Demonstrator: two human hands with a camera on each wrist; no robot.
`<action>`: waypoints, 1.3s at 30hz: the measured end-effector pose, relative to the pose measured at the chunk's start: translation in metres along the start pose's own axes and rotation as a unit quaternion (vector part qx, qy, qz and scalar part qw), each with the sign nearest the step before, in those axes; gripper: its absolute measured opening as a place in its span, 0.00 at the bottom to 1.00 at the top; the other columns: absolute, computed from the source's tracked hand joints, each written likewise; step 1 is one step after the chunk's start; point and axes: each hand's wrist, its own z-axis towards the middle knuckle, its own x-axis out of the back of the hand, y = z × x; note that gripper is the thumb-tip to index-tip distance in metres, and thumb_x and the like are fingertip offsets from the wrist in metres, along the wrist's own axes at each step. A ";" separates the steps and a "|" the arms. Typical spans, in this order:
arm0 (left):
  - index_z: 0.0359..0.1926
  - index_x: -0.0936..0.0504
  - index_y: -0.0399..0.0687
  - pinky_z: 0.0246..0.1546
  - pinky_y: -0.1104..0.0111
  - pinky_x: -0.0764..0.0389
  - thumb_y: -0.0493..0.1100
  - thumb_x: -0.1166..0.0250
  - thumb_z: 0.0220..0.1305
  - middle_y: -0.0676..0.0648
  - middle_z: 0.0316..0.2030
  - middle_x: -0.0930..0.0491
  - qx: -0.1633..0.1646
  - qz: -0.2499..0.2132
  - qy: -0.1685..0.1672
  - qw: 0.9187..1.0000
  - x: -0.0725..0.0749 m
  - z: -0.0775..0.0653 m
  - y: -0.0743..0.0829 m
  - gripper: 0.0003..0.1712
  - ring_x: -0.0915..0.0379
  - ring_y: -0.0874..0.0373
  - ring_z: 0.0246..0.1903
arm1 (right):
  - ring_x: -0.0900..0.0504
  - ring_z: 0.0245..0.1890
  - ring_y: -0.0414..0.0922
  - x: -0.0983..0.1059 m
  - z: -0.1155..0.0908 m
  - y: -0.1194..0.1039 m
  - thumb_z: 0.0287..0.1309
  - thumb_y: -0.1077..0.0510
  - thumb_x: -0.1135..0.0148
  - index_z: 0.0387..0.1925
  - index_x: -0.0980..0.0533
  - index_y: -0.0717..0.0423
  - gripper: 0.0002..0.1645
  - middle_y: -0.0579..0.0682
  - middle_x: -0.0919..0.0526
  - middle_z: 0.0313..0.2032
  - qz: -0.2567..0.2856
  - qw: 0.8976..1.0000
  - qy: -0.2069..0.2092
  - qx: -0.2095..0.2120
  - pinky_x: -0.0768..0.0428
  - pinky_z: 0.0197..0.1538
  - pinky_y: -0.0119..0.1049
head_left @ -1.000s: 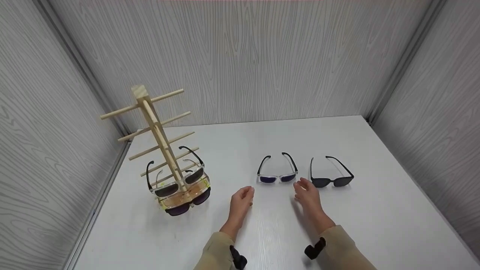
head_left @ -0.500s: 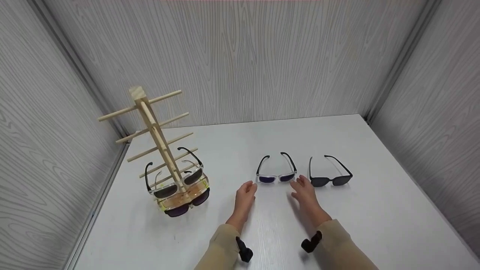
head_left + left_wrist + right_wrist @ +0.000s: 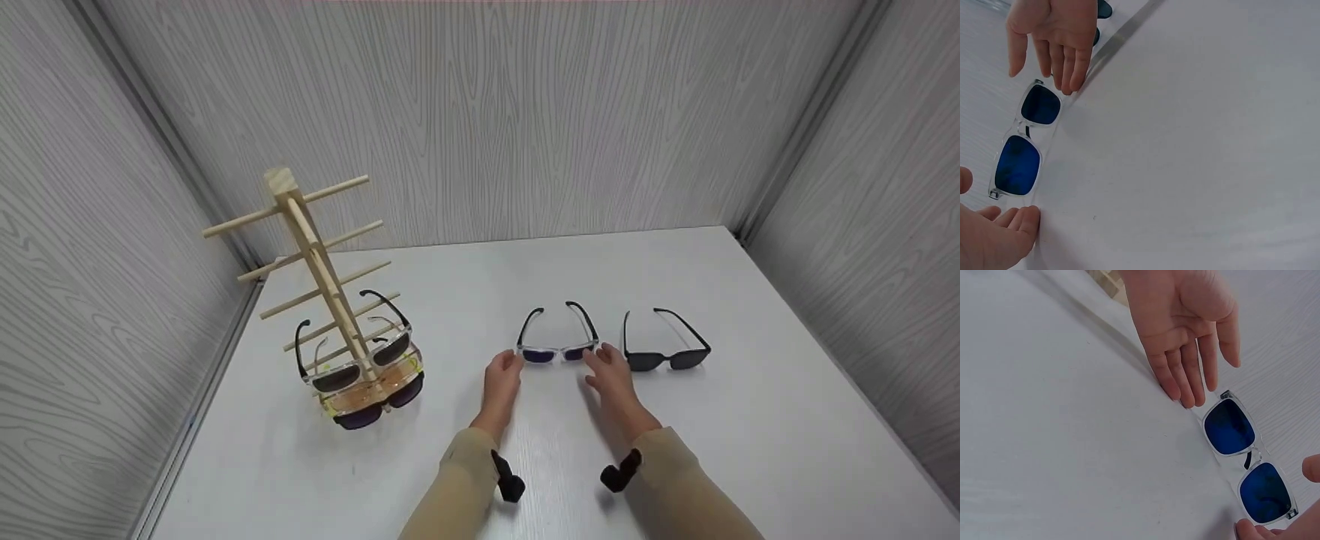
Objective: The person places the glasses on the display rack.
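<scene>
A pair of clear-framed sunglasses (image 3: 556,354) with blue lenses and black temples stands on the white table, temples pointing away. My left hand (image 3: 502,386) is at its left end, fingers nearly straight and fingertips close to the frame corner. At the other end my right hand (image 3: 613,382) has its fingertips right by the right lens. Both wrist views show the sunglasses (image 3: 1019,164) between the two hands, fingers extended and thumbs apart from the frame. Just right of my right hand lies a black pair of sunglasses (image 3: 666,361), temples unfolded.
A wooden display rack (image 3: 322,262) with several crossbars stands on the left. Its lower bars carry several pairs of glasses, the upper one clear-framed sunglasses (image 3: 337,379). Grey wood-grain panels (image 3: 480,120) close off the back and both sides of the white table (image 3: 465,292).
My left hand has moved forward and right to the left end of the clear-framed sunglasses. My right hand has shifted slightly forward toward their right end. The glasses have stayed put.
</scene>
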 end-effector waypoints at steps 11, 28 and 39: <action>0.59 0.32 0.31 0.54 0.59 0.30 0.45 0.47 0.67 0.37 0.51 0.26 -0.008 0.022 0.004 1.000 -0.005 0.007 0.000 0.26 0.31 0.47 0.53 | 0.39 0.63 0.52 -0.004 0.004 0.000 0.67 0.58 0.51 0.69 0.53 0.65 0.36 0.63 0.42 0.64 -0.002 0.999 0.037 -0.009 0.33 0.60 0.44; 0.49 0.24 0.36 0.40 0.64 0.26 0.47 0.46 0.66 0.44 0.39 0.22 -0.022 0.078 0.021 0.996 -0.007 0.013 0.003 0.20 0.27 0.55 0.37 | 0.34 0.58 0.55 -0.007 0.014 -0.002 0.65 0.59 0.51 0.63 0.41 0.68 0.28 0.63 0.35 0.58 -0.025 0.998 0.059 0.004 0.30 0.57 0.47; 0.46 0.24 0.37 0.47 0.60 0.26 0.47 0.45 0.66 0.42 0.43 0.22 -0.040 0.085 0.037 0.995 -0.008 0.009 0.008 0.18 0.26 0.50 0.45 | 0.29 0.52 0.52 -0.001 0.013 -0.001 0.66 0.56 0.50 0.58 0.35 0.69 0.25 0.64 0.29 0.52 -0.041 0.997 0.065 0.001 0.29 0.56 0.43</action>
